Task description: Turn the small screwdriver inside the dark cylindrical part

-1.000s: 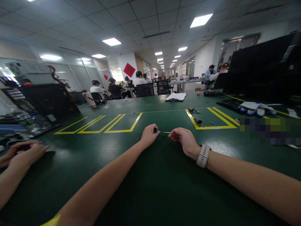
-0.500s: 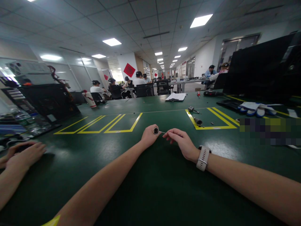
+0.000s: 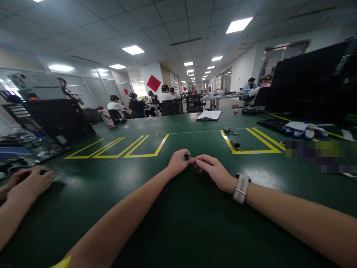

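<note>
In front of me over the green table, my left hand (image 3: 176, 163) is closed around a short, hollow metal cylinder (image 3: 186, 157), its round open end facing me. My right hand (image 3: 213, 168), with a watch on the wrist, pinches a thin metal rod (image 3: 192, 159) against the cylinder's right side. Only a short length of the rod shows; whether its tip sits inside the cylinder I cannot tell. Ahead and to the right, a dark cylindrical metal part (image 3: 235, 145) and a metal piece with a shaft (image 3: 230, 130) lie by a yellow tape line.
Yellow tape (image 3: 141, 155) marks boxes on the green table (image 3: 125, 193). A clipboard (image 3: 209, 115) lies farther back, with gloves (image 3: 304, 129) and a power drill (image 3: 253, 111) to the right. Another person's hands (image 3: 30, 182) rest at the left. Several people sit beyond.
My right hand has moved slightly left toward the cylinder, so less of the thin rod shows between them. My left hand has shifted a little to the right with the cylinder.
</note>
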Tool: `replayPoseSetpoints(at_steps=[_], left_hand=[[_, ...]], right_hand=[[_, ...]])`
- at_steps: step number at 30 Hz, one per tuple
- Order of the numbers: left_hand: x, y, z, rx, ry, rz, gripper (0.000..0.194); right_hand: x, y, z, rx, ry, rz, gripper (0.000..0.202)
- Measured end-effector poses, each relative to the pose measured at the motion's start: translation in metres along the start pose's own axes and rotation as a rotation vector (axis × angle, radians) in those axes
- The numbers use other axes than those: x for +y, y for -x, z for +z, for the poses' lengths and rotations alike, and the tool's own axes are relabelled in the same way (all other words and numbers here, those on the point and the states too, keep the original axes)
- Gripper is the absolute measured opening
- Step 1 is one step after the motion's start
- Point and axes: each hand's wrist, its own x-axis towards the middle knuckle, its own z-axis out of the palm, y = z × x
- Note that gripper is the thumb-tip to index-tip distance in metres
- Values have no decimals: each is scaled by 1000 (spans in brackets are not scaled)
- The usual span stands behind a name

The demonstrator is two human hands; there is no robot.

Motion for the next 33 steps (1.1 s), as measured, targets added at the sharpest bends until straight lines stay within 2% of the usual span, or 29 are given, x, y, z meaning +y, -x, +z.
replayPoseSetpoints(at_steps=[7,17,23,30,33], left_hand=[[-4,0,3,-37,-30,21,13],[-5,-1,3,-49,-85,66,13],[-1,-1,1,-61,-127,81,11],[-7,-2,4,-41,-147,100,15],[-7,-2,4,-33,-155,83,14]], right_hand=[[-2,1,-3,-36,-7,-8,17],[-3,2,-5,101,-13,-47,19],[-1,1,-3,88,-20,12,17],[-3,-1,-4,123,-287,137,15],[-4,-1,-5,126,-335,159,14]])
